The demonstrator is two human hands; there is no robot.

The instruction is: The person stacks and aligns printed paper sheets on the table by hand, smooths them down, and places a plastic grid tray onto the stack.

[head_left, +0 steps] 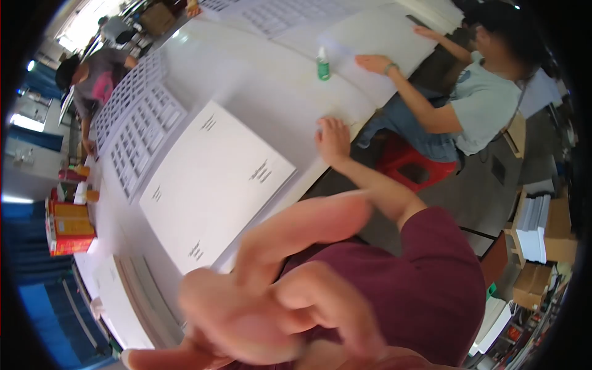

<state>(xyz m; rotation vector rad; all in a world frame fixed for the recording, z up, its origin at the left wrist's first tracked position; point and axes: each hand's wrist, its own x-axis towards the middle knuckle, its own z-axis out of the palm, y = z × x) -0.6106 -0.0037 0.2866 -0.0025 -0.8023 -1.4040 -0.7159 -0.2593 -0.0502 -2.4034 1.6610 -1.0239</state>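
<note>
Close to the camera, my left hand (pixel 265 308) fills the lower middle of the view, slightly blurred. Its fingers are bent and spread apart, and nothing shows between them. My right hand (pixel 333 140) rests on the table's edge with its fingers apart, holding nothing. Between the hands and the grey trays lies a stack of large white sheets (pixel 213 185), with small dark print near its corners. My left hand covers the view of the stack's lower corner. A green spray bottle (pixel 323 65) stands on the table beyond my right hand.
Grey gridded trays (pixel 145 132) lie past the stack. A co-worker (pixel 481 102) sits at right on a red stool (pixel 413 163); another person (pixel 102 77) leans over the far left. White boards (pixel 126 302) lean lower left, near a red-yellow box (pixel 69 225). Cardboard boxes (pixel 533 285) stand at right.
</note>
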